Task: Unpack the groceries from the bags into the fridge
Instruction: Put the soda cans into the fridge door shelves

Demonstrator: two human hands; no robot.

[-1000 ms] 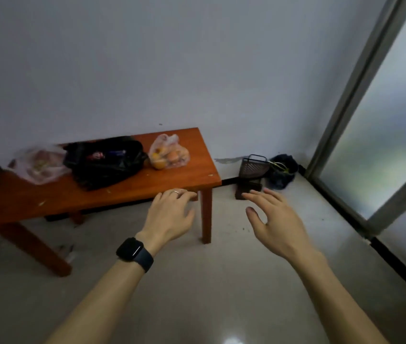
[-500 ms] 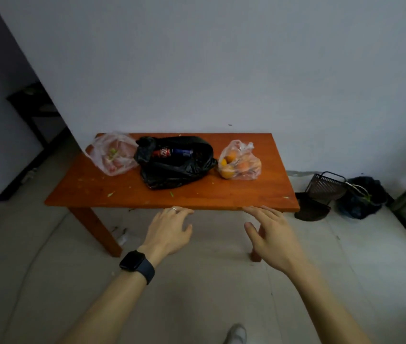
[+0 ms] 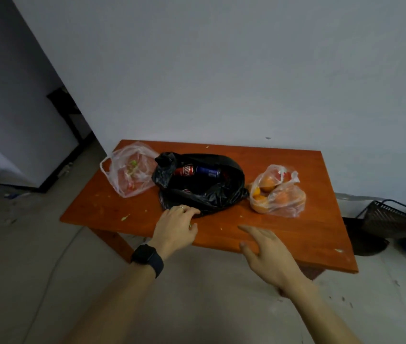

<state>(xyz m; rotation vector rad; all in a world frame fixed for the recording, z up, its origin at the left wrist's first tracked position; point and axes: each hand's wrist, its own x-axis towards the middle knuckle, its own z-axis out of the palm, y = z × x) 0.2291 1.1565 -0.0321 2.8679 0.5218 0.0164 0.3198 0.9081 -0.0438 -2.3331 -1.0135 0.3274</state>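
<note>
- Head view, looking down on an orange-brown wooden table (image 3: 296,234) that stands against a pale wall, with three bags in a row along it.
- The black bag (image 3: 204,194) lies in the middle with its mouth open; a red can (image 3: 184,170) and a blue can (image 3: 208,171) lie end to end inside it.
- To its left, touching it, is a clear bag (image 3: 132,177) with red and green produce; its handles hang past the table's left end.
- To its right, just beside it, a second clear bag (image 3: 281,197) holds oranges.
- The left hand (image 3: 176,228) reaches over the table's near edge, palm down, fingers loosely bent and close together. Its fingertips are at the black bag's near edge; whether they press the plastic or just meet it cannot be told. It grips nothing.
- That hand has a ring (image 3: 182,208) on one finger and a dark watch (image 3: 147,256) on the wrist.
- The right hand (image 3: 269,254) hovers over the near edge of the table, fingers straight and slightly spread, thumb out, holding nothing. The black bag lies ahead and to its left, the bag of oranges ahead and slightly to the right, both apart from it.
- Small pale and green scraps dot the tabletop.
- A dark wire basket (image 3: 388,219) sits on the floor beyond the table's right end.
</note>
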